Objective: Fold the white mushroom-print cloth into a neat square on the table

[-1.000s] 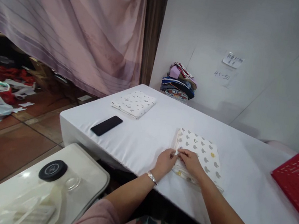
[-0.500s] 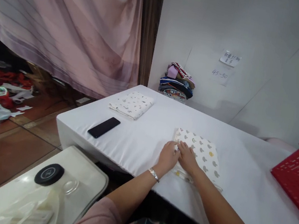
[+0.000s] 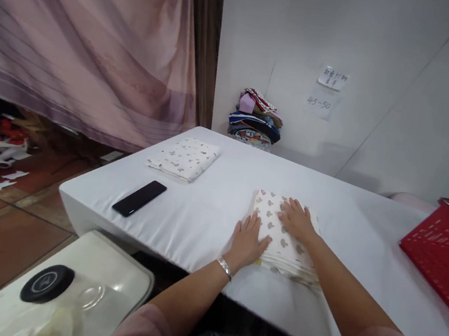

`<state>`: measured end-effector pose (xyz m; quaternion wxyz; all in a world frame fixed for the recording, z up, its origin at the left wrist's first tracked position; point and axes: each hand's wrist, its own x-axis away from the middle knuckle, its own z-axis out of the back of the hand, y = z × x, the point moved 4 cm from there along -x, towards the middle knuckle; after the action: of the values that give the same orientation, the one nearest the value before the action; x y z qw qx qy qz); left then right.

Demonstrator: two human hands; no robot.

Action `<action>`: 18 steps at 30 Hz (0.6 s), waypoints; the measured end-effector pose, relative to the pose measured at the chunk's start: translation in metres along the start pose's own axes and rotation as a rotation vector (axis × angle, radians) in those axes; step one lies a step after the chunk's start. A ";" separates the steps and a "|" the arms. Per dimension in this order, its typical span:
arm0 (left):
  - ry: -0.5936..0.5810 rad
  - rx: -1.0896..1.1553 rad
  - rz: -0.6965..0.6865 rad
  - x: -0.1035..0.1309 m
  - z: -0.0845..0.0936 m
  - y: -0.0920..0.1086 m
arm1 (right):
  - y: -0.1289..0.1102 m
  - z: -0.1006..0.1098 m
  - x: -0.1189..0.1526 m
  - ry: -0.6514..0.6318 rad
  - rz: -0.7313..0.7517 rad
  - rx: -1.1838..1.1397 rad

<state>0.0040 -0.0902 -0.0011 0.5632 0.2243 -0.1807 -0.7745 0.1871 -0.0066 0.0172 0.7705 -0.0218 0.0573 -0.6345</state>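
A folded white cloth [image 3: 277,239] with grey and some yellow shapes lies on the white-covered table [image 3: 221,190] in front of me. My left hand [image 3: 245,242] rests at its left edge with the fingers spread. Flat on top of the cloth, toward its far right part, lies my right hand [image 3: 296,220], fingers stretched out. Part of the print is hidden under the right hand and forearm. Farther left on the table is another folded white cloth [image 3: 185,158] with small dark prints. A black phone [image 3: 139,198] lies nearer to me.
At the right stands a red perforated basket [image 3: 445,254]. A stack of folded clothes [image 3: 255,119] is by the wall behind the table. On the lower left, a white surface [image 3: 113,281] bears a round black object [image 3: 47,283]. A pink curtain [image 3: 99,46] hangs at the left.
My hands were close together at the cloth's left edge. Now they are apart: the right has slid right across the cloth and lies flat, the left stays at the edge. The view has shifted slightly.
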 end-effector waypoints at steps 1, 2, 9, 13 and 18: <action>0.000 -0.005 0.000 0.000 0.000 0.001 | 0.006 -0.005 -0.001 -0.016 -0.026 0.014; 0.002 -0.009 -0.001 0.000 0.000 0.002 | 0.010 -0.010 -0.002 -0.027 -0.045 0.019; 0.002 -0.032 0.011 0.001 0.001 0.004 | 0.012 -0.019 -0.004 -0.048 -0.064 -0.048; -0.013 -0.027 0.018 0.000 0.000 0.003 | 0.019 -0.005 0.000 -0.077 -0.084 -0.151; -0.023 -0.025 0.022 -0.002 -0.001 0.002 | 0.052 0.007 0.032 0.140 -0.311 -0.253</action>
<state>0.0068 -0.0894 -0.0004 0.5725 0.2064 -0.1801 -0.7728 0.2447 -0.0284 0.0167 0.6486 -0.0829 0.1859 -0.7334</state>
